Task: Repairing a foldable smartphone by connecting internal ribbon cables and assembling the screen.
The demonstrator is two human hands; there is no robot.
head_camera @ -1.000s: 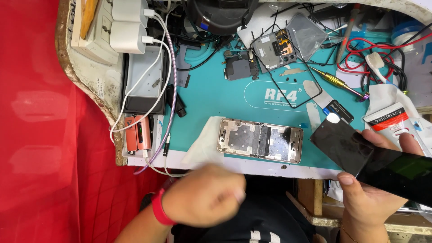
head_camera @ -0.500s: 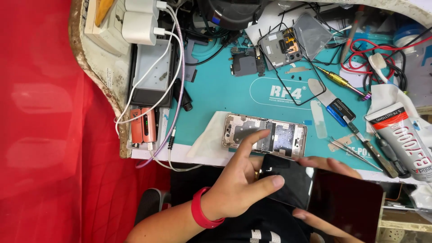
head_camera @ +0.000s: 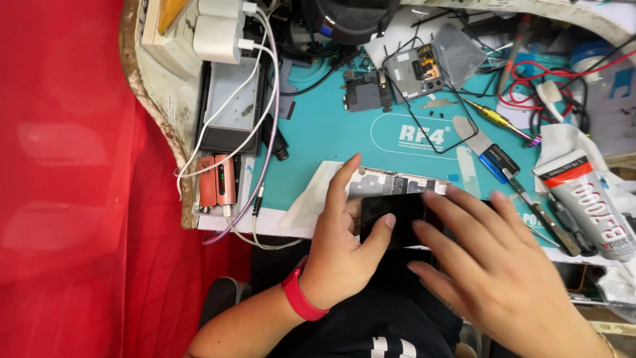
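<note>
An opened phone chassis (head_camera: 391, 180) lies on a white sheet (head_camera: 308, 195) near the front edge of the teal work mat (head_camera: 331, 132). A black screen panel (head_camera: 394, 211) lies over the chassis. My left hand (head_camera: 341, 255), with a red wristband, grips the panel's left end: the thumb is on its face and the index finger runs along the chassis end. All five fingers of my right hand (head_camera: 497, 265) rest flat and spread on the panel's right part, hiding it.
A grey glue tube (head_camera: 589, 199), a blue-handled tool (head_camera: 497, 162), a yellow screwdriver (head_camera: 495, 119) and red wires lie right of the phone. Loose phone parts (head_camera: 414, 69) sit at the mat's back. White chargers (head_camera: 218, 33), cables and two red gadgets (head_camera: 217, 179) crowd the left edge.
My right hand brought the black panel from the right, below the table edge, onto the chassis. My left hand rose from my lap and took hold of the panel's left end.
</note>
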